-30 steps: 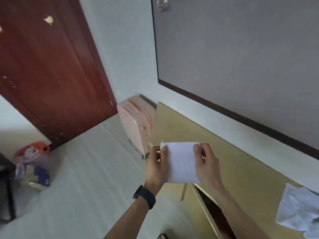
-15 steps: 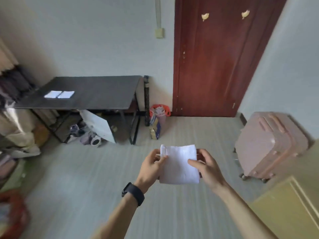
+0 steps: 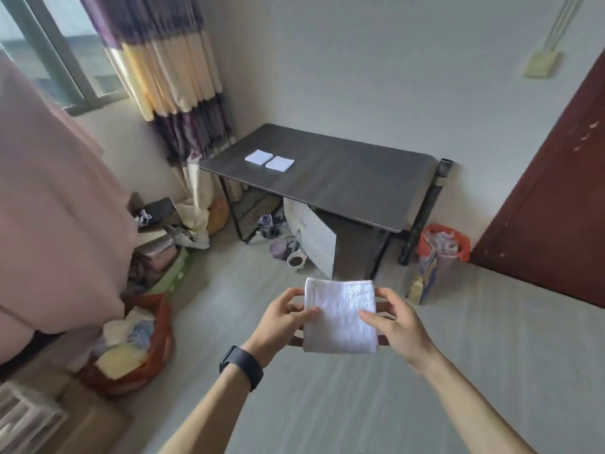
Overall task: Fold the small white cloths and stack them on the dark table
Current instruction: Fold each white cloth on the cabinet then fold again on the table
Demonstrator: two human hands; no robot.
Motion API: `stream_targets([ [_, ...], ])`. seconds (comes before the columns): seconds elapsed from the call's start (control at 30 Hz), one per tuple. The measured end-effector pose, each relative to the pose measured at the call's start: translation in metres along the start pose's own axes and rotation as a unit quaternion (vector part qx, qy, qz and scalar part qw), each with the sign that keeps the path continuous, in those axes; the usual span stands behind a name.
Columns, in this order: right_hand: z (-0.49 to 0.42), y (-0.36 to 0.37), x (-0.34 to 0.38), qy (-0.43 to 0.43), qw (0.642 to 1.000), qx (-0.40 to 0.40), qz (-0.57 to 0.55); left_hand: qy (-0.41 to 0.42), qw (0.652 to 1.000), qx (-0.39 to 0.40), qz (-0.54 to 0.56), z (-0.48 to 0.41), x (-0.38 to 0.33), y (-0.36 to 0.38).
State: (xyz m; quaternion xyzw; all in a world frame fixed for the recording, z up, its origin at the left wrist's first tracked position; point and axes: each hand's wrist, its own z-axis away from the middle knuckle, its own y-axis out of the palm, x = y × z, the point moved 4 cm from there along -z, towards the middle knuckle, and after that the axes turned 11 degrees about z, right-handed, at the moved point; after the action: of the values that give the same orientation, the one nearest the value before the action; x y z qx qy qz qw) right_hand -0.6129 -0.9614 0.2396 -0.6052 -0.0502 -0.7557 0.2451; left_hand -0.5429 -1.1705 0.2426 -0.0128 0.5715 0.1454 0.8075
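Counter: dark top, well ahead of and above the hands.
Held cloth: white, folded to a square, in mid-air over the floor, stretched between the two hands.
Right hand: thumb across the cloth's face, fingers curled behind its right edge.
Left hand: pinches the cloth's left edge; the hands are apart.
Folded cloths: two white squares side by side on the counter, well apart from the hands.
Wristband: black, on the left wrist.
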Motion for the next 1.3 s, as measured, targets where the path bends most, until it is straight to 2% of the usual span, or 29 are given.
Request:
stream_targets([
  [0.4,-0.281,0.076,0.091,-0.026,0.993,0.11,0.026,-0.014,0.994,-0.103,0.029,-0.205,-0.1,-0.121],
  [0.6,-0.402,0.13,0.131,-0.026,0.991,0.126,0.025,-0.01,0.989,-0.134,0.054,-0.3,-0.139,-0.198],
  [0.77,-0.502,0.182,0.151,-0.022,0.995,0.099,0.021,-0.015,0.991,-0.116,0.059,-0.397,-0.164,-0.269],
  [1.1,-0.666,0.248,0.19,0.038,0.999,0.03,0.013,-0.058,0.996,-0.059,0.045,-0.564,-0.224,-0.376],
  [1.3,-0.771,0.283,0.197,0.088,0.995,0.038,-0.018,-0.108,0.991,-0.053,0.056,-0.677,-0.236,-0.432],
])
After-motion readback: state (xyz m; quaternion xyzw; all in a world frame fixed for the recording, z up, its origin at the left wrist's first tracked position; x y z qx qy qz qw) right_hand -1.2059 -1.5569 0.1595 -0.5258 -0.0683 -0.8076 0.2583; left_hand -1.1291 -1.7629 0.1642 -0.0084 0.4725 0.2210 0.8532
